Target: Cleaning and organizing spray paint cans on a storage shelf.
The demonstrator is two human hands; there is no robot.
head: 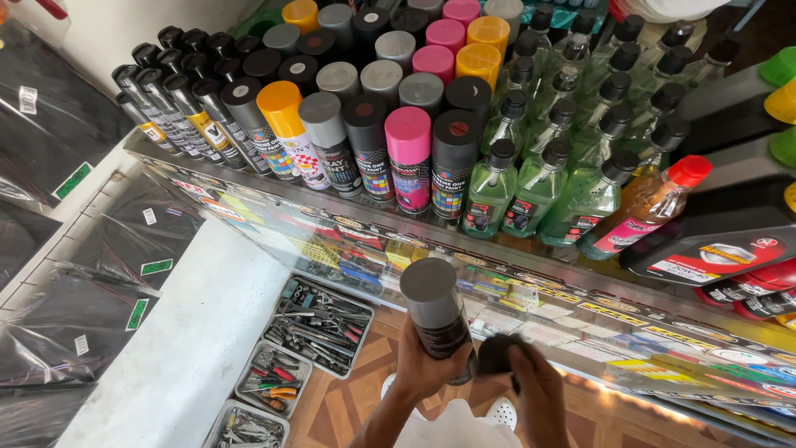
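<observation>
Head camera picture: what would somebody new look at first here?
Probably the rows of spray cans with pink, orange, grey and black caps, packed on top of the glass counter. Right beside them stand green bottles with black caps. Near the bottom middle, the left hand holds up a grey-capped spray can, while the right hand presses a dark cloth against it.
</observation>
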